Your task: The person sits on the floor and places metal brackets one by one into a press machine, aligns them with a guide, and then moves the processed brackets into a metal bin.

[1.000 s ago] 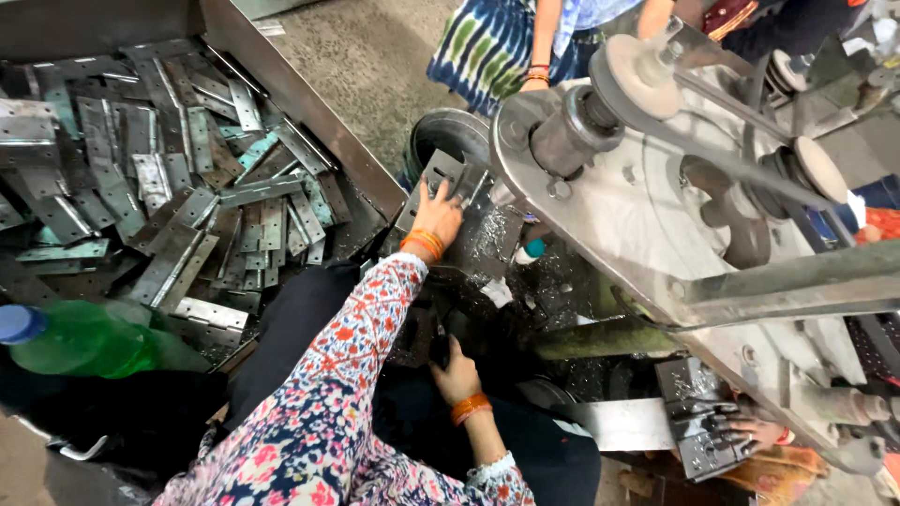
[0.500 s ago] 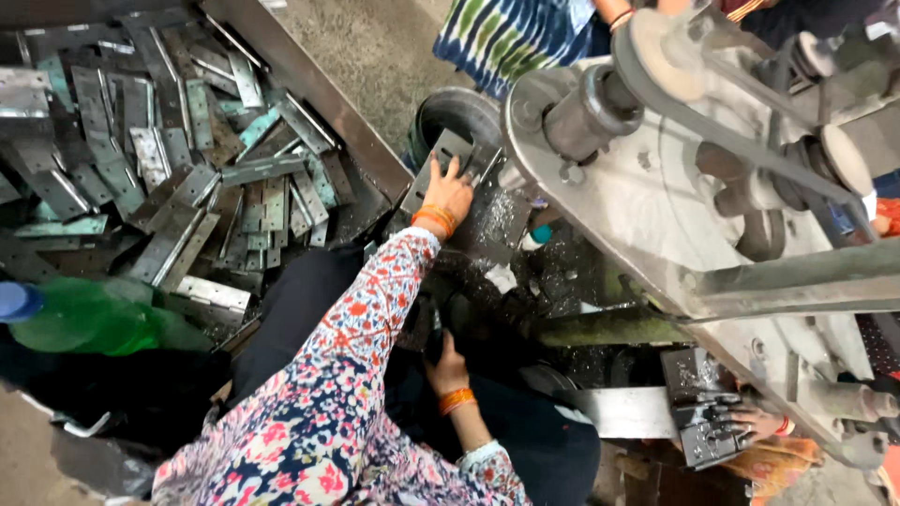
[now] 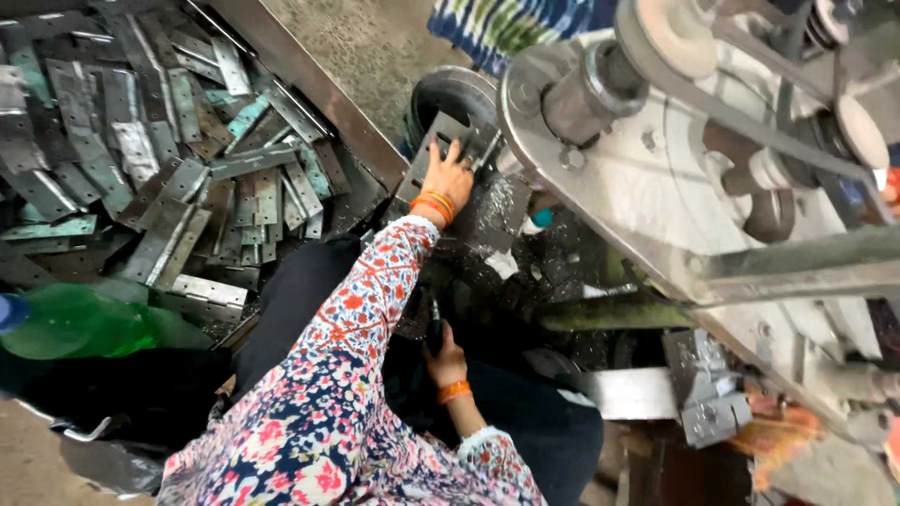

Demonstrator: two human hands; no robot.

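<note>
While the left hand (image 3: 450, 175) reaches forward with fingers spread and laid flat on one grey metal plate (image 3: 441, 150) beside the machine's big round flywheel (image 3: 600, 159), the right hand (image 3: 446, 358) sits low near the lap, curled round one small dark tool (image 3: 434, 328), though how tightly cannot be told. To the left, one metal tray (image 3: 328, 94) holds a loose pile of flat hinge-like steel strips (image 3: 169, 178), too many and too overlapped to count, and one green plastic bottle (image 3: 84, 323) lies below it. Each wrist wears orange bangles (image 3: 433, 203).
</note>
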